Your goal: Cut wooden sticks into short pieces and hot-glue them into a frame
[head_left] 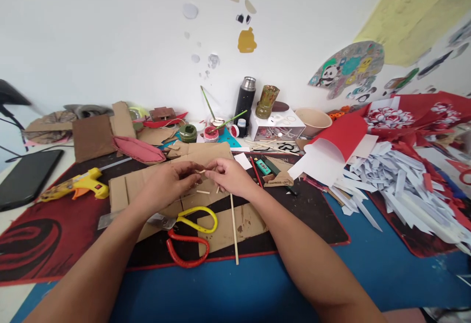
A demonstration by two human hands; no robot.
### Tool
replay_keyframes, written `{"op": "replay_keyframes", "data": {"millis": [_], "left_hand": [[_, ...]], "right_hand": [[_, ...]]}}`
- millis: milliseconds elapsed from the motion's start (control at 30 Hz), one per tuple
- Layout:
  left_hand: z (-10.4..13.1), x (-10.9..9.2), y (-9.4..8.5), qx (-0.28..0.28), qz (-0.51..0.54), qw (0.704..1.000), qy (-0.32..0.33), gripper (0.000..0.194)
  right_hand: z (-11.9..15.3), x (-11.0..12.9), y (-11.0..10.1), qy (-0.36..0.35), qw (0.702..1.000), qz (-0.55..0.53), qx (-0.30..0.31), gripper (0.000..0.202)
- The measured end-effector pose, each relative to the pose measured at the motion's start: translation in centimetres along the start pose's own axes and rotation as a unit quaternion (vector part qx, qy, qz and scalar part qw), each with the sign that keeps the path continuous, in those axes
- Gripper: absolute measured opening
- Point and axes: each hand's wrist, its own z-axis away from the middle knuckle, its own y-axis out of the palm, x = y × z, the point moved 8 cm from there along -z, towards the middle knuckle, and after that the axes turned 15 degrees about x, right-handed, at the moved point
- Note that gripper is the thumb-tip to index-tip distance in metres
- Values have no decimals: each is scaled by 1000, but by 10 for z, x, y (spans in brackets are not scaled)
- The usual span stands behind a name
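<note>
My left hand [167, 183] and my right hand [230, 176] meet over sheets of cardboard [206, 152]. Their fingertips are pinched together on a short piece of wooden stick [202, 171], partly hidden by the fingers. Just below, another short stick piece [203, 192] lies on the cardboard. A longer wooden stick [234, 230] points toward me beneath my right wrist. Scissors [172, 222] with one yellow and one red handle lie by my left forearm, blades partly covered by it.
A yellow glue gun [86, 185] lies at left, near a black tablet-like slab [29, 178]. Behind are a pink boat-shaped piece [139, 150], paint jars [188, 133] with brushes and a black flask [245, 100]. Paper strips [393, 181] heap up at right.
</note>
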Motion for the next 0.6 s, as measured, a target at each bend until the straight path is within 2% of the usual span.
{"op": "replay_keyframes", "data": {"millis": [167,600], "left_hand": [[0,-1,1,8,15,1000,8,47],[0,-2,0,-6,-53,999,12,43]], "right_hand": [[1,3,-1,6,1000,30,-5,15],[5,7,-1,20,999,44,-12,13]]}}
